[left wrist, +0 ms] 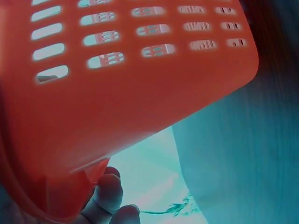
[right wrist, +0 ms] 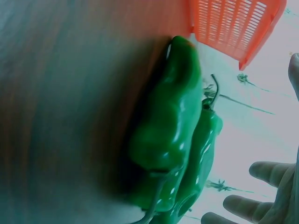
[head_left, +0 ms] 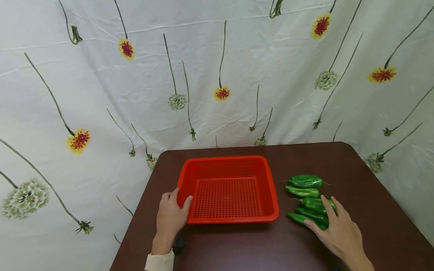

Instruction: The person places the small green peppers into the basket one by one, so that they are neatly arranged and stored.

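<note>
A red plastic basket (head_left: 227,219) with a slotted bottom sits on the dark table, nothing inside it. My left hand (head_left: 171,214) grips its left rim; in the left wrist view the fingers (left wrist: 108,192) curl under the rim's edge. To the basket's right lie several green peppers (head_left: 306,181), side by side in a loose column. Over the nearest ones hovers my right hand (head_left: 340,229), fingers spread and thumb apart. In the right wrist view, peppers (right wrist: 170,121) lie on the tabletop, with the fingers (right wrist: 268,172) off to one side.
The dark brown table (head_left: 237,248) has rounded far corners. A pale cloth (head_left: 190,49) printed with flowers hangs behind and around it. A dark object (head_left: 178,245) shows at the left wrist.
</note>
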Tool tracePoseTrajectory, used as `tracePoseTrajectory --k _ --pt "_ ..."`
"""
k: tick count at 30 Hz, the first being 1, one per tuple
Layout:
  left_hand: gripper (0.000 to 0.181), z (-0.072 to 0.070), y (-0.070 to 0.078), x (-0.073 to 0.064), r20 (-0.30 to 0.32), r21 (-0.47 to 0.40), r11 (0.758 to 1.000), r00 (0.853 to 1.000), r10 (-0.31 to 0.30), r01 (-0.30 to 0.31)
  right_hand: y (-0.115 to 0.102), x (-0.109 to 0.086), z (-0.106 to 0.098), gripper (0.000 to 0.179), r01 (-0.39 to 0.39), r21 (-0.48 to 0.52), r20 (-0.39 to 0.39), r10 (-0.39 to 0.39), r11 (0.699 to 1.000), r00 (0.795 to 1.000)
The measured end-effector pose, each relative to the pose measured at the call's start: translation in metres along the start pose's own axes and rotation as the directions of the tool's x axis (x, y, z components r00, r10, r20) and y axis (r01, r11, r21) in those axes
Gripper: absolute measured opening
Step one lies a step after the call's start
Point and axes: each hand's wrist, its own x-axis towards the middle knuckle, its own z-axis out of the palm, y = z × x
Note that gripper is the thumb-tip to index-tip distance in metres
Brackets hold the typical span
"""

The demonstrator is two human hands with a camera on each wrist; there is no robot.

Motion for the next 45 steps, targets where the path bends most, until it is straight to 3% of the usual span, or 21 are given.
tracePoseTrajectory --k 8,20,28,36,45 --pt "0.064 0.002 -0.002 -0.001 0.017 -0.087 0.995 0.998 -0.057 0.059 0.011 -0.007 0.002 0.109 -0.054 -0.004 0.073 0.054 0.999 0.996" --pt "0.058 0.004 -0.004 0.0 0.016 -0.169 0.979 0.993 -0.113 0.114 0.022 -0.009 0.01 0.107 -0.05 -0.031 0.052 0.052 0.998 0.997" --pt "0.059 0.004 -0.005 0.001 0.044 -0.22 0.963 0.988 -0.147 0.153 0.028 -0.008 0.011 0.108 -0.058 -0.031 0.086 0.06 0.998 0.994" --pt "0.059 0.006 -0.005 0.001 0.03 -0.235 0.96 0.988 -0.149 0.152 0.03 -0.01 0.014 0.103 -0.031 0.004 0.027 0.031 1.0 0.999" --pt "0.06 0.005 -0.005 0.001 0.038 -0.228 0.961 0.988 -0.152 0.156 0.031 -0.008 0.016 0.107 -0.058 0.017 0.061 0.057 0.998 0.997"
